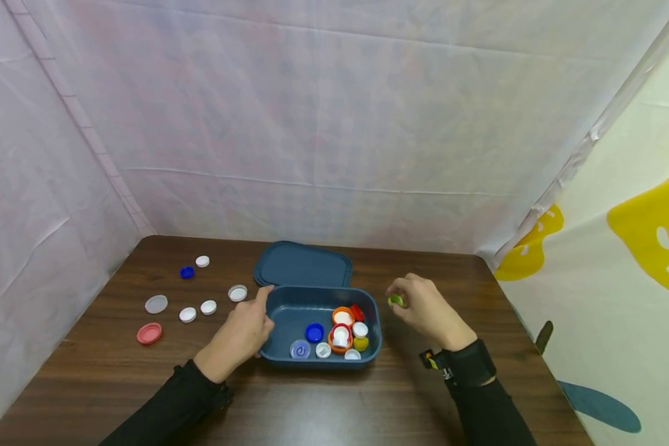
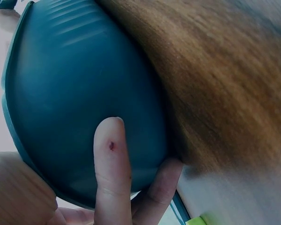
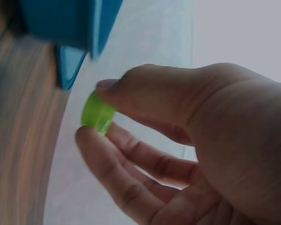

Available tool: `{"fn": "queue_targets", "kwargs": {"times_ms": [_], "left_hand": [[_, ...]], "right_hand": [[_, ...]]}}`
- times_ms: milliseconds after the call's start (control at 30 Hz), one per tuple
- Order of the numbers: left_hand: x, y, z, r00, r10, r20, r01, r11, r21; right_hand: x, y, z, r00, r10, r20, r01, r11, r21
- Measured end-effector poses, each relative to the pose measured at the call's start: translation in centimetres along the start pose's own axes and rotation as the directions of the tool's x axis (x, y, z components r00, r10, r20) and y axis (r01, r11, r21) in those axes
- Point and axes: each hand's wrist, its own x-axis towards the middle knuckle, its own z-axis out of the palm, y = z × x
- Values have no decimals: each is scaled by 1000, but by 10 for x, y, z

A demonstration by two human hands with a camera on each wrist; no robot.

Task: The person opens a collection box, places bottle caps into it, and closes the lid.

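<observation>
My right hand (image 1: 420, 308) pinches a green bottle cap (image 3: 98, 113) between thumb and fingertips, just right of a blue-grey plastic container (image 1: 290, 297). At the container's left end, my left hand (image 1: 241, 331) grips the wall, with one finger along the rim; the left wrist view has fingers (image 2: 113, 164) against the outer wall. Inside the container lie several caps, mostly toward its right side: a blue cap (image 1: 314, 332), a yellow cap (image 1: 360, 344), a red cap (image 1: 357, 312), and orange and white ones partly overlapping each other.
Left of the container, several caps are spread on the brown wooden table (image 1: 318, 409), among them a pink cap (image 1: 149, 333) and a dark blue cap (image 1: 186, 272). A matching lid (image 1: 303, 265) lies behind the container. White fabric (image 1: 312, 124) hangs along the table's back.
</observation>
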Motion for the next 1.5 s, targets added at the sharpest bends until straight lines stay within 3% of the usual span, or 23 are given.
{"fn": "queue_targets", "kwargs": {"times_ms": [133,233,367,533,700,1133,1267,1367,1500], "left_hand": [[0,0,0,1000,5,-5,-5,1000,-5],[0,0,0,1000,10,-10,-10,1000,-7],[0,0,0,1000,15,-12,-15,1000,-8],[0,0,0,1000,8,-10,-8,1000,-9],[1,1,0,1000,-10,2,10,1000,-9],[0,2,-1,1000,-15,6,15,1000,-7],[-1,2,-1,1000,-17,12,17,1000,-11],[-1,2,-1,1000,-14,11,14,1000,-10],[-1,2,0,1000,-10,9,10,1000,-10]], "right_hand": [[2,-15,5,996,-81,-46,82,996,20],[3,-27,12,990,-134,-37,135,991,20],[4,-41,24,978,-205,36,203,977,64],[3,-56,37,944,-287,162,265,953,144],[1,-64,42,925,-326,196,295,940,173],[2,-55,32,970,-209,123,191,971,142],[3,-52,31,986,-152,66,145,984,108],[2,-49,32,996,-87,16,86,994,62],[1,-42,34,1000,17,8,-17,999,36]]}}
